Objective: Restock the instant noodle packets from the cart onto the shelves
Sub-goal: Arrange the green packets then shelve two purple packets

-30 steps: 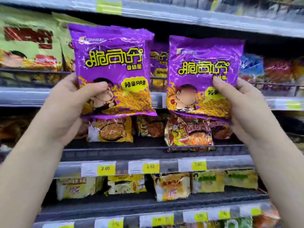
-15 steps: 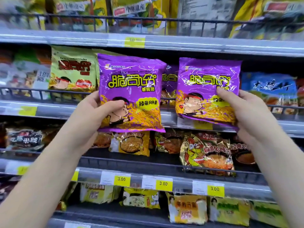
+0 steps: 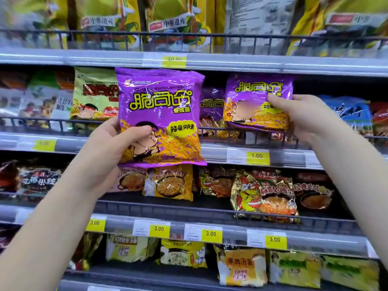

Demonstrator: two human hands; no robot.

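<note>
**Sliding the right packet in first**

My right hand (image 3: 302,118) pinched a purple packet (image 3: 259,101) at the wire rail (image 3: 63,122), centre right; my left hand (image 3: 109,148) gripped another packet (image 3: 159,114), centre frame. Best: lift it over the rail, upright, behind its purple twins.

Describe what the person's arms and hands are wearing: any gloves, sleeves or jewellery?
Nothing visible. The left hand and right hand are bare, no gloves, rings, watch or bands. Both forearms are uncovered to the frame's edge; no sleeve shows.
</note>
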